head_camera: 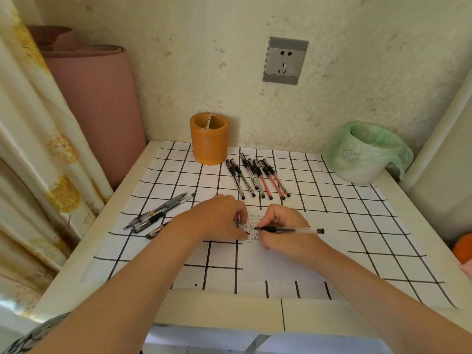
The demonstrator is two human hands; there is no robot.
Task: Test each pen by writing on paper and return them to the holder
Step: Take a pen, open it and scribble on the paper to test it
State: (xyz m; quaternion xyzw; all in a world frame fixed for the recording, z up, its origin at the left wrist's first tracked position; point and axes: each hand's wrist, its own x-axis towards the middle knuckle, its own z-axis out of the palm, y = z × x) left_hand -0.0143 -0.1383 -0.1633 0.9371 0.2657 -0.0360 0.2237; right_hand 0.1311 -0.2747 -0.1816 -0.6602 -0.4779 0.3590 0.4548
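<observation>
My right hand point(283, 227) grips a clear black-ink pen point(293, 229), its tip on the white paper point(275, 261), where small rows of red and black marks point(252, 228) show. My left hand point(219, 217) rests on the paper's left edge with curled fingers and pinches a small clear pen cap point(238, 223). An orange cylindrical holder point(209, 139) stands at the back of the table. Several capped black and red pens point(258, 178) lie in a row right of the holder. Several more pens point(158, 213) lie in a pile left of my left hand.
The table wears a white cloth with black grid lines point(344, 200). A white bucket lined with a green bag point(362, 154) sits at the back right. A pink roll point(102, 111) and a curtain point(38, 149) stand to the left. A wall socket point(284, 61) is above.
</observation>
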